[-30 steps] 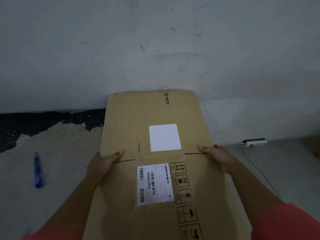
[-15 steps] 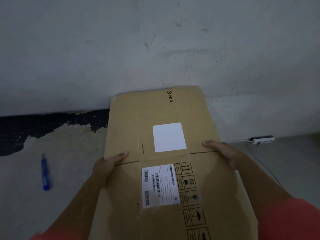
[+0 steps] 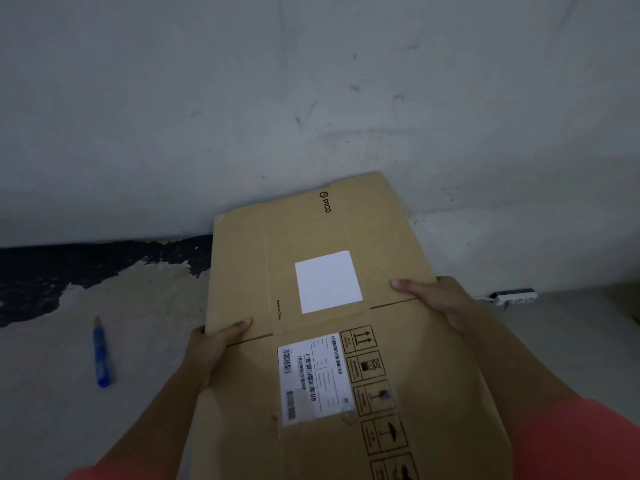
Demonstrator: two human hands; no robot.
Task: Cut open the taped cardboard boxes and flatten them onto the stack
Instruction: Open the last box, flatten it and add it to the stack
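Head camera: a flattened cardboard box held over the floor, far end near the wall — left hand and right hand each pinching a side edge, thumbs on top. Gripped only there, it may buckle at the flap slits and slip.

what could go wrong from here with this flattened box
The flattened box is held only at its side edges by the left hand and right hand; it may buckle between them and slip.
The blue cutter lies loose on the floor to the left; someone could step on it.
The power strip lies to the right; a foot could catch it.
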